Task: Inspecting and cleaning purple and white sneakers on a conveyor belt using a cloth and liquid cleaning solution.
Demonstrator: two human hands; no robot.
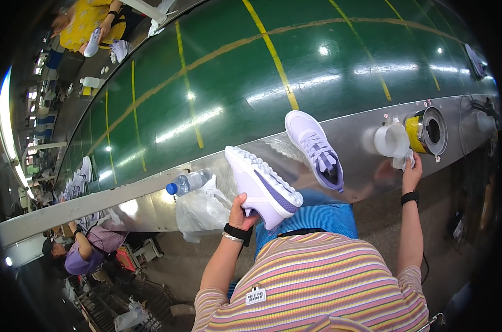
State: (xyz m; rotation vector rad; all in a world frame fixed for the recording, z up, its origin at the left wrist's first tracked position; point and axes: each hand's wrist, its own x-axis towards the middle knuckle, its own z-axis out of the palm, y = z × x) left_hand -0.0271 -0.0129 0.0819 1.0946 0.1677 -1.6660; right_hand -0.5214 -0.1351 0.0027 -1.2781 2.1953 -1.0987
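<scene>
My left hand [241,214] grips a lavender sneaker [250,187] by its heel end, tilted so that its white, lugged sole faces away from me. My right hand [412,174] reaches out to the metal ledge, its fingers closed on a crumpled whitish piece [403,161], perhaps cloth or tissue. That hand is just below a white plastic cup [392,140] and beside a round metal can [419,134] with a yellow label. The other lavender sneaker [313,145] lies between my hands, sole down, its toe over the green belt's edge and its heel toward me.
Beyond the metal ledge [355,131] runs a green conveyor belt [229,77] with yellow lines. A blue-capped bottle [189,182] and a clear plastic bag [202,213] lie left of the held sneaker. Other people [87,25] work across the belt and at far left, near more shoes.
</scene>
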